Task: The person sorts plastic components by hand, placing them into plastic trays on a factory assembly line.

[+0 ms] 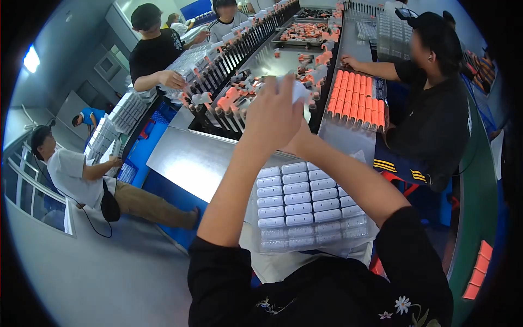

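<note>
Both my arms reach forward over the near end of the machine. My left hand [275, 111] is raised, its fingers closed around a small white piece [299, 92] that shows past the fingertips. My right hand [297, 140] is just behind and below it, mostly covered, so its fingers cannot be made out. Under my forearms lies a clear plastic tray [316, 238] with rows of white rounded cases [297, 197]; its nearest rows look empty. Beyond my hands, orange and white clamps [234, 98] on black posts line the machine's edge.
A tray of orange cylinders [355, 98] lies at right beside a seated person [430, 103] in black. Across the line, another person [155, 52] reaches toward the clamps. At left stands a person [76, 169] in white. A bare metal tabletop [188, 163] borders my left arm.
</note>
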